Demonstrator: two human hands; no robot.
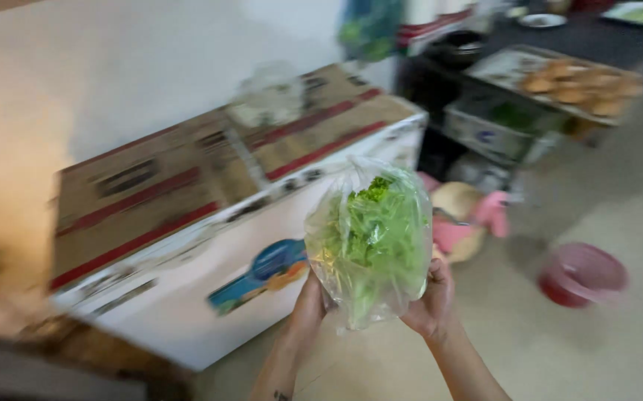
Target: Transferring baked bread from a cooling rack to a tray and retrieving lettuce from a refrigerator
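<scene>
Both hands up, gripping a clear plastic bag of leafy greens (370,238) between them. Left hand (308,301) curled on its lower left side, right hand (431,297) curled on lower right. White chest freezer (210,245) just beyond left hand; pink bucket (581,273) on the floor well right of right hand.

A white chest freezer (210,267) stands on the pale tiled floor (596,349), flattened cardboard (188,171) laid across its lid. Behind it runs a plain white wall (151,59). To the right sits a red bucket (581,273), and farther back a tray of buns (574,85) over a crate (496,126).
</scene>
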